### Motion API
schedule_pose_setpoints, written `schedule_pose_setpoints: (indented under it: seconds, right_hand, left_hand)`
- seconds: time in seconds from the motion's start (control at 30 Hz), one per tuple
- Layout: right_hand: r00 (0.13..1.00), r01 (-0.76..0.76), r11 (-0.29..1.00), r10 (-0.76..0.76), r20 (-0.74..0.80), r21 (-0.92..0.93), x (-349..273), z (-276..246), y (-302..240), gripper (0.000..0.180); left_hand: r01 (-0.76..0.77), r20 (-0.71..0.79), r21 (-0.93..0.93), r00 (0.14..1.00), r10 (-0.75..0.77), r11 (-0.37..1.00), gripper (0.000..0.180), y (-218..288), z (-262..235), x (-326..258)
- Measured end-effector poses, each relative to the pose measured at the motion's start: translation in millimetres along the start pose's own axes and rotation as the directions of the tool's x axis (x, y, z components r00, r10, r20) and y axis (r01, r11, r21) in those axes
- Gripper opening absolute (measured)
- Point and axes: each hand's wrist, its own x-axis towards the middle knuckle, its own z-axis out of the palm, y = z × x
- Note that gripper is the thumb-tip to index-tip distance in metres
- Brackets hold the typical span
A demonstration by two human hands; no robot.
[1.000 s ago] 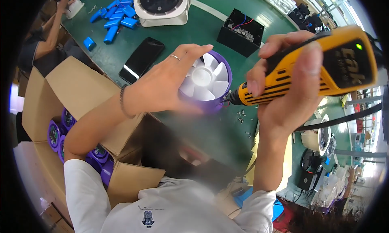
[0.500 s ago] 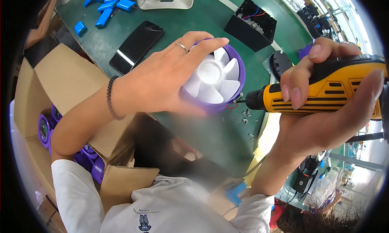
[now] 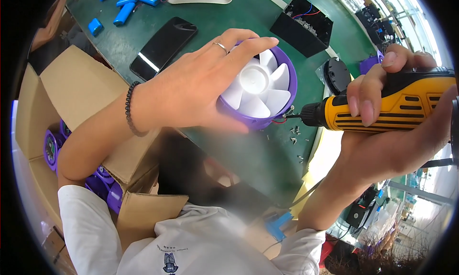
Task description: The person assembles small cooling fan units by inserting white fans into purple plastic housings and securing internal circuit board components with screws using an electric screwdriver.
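Note:
My left hand [image 3: 191,84] grips a round purple fan housing [image 3: 292,86] by its rim, with the white fan blades [image 3: 255,80] turned up toward me. In my right hand [image 3: 382,88] is a yellow and black electric screwdriver [image 3: 397,100], held sideways. The screwdriver's bit reaches the lower right side of the housing, beside a small screw and a bit of red wire [image 3: 279,121]. Whether the bit sits in the screw cannot be made out. Loose small screws [image 3: 294,136] lie on the green table [image 3: 248,155] below the bit.
Beyond my left hand lies a black phone [image 3: 163,46], with blue battery packs [image 3: 126,12] farther off. A black box of screws [image 3: 306,29] and a round black part [image 3: 336,75] sit beyond the housing. At left, an open carton [image 3: 79,84] holds purple housings [image 3: 51,148].
Both hands, with the fan housing and the screwdriver, have shifted slightly right in the picture. The bit stays at the housing's side.

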Motion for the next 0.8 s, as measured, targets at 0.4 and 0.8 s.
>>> schedule_pose_setpoints:
  seconds: [0.4,0.8]
  right_hand:
    - [0.951,0.068,0.991,-0.1,-0.291,-0.118,6,21,23,0.044]
    - [0.62,-0.034,0.915,-0.295,-0.727,-0.401,43,76,41,0.045]
  left_hand:
    - [0.005,0.004,-0.002,1.0,-0.005,1.0,0.113,-2,5,1]
    - [0.005,-0.005,-0.004,1.0,-0.005,1.0,0.116,-2,7,-1]
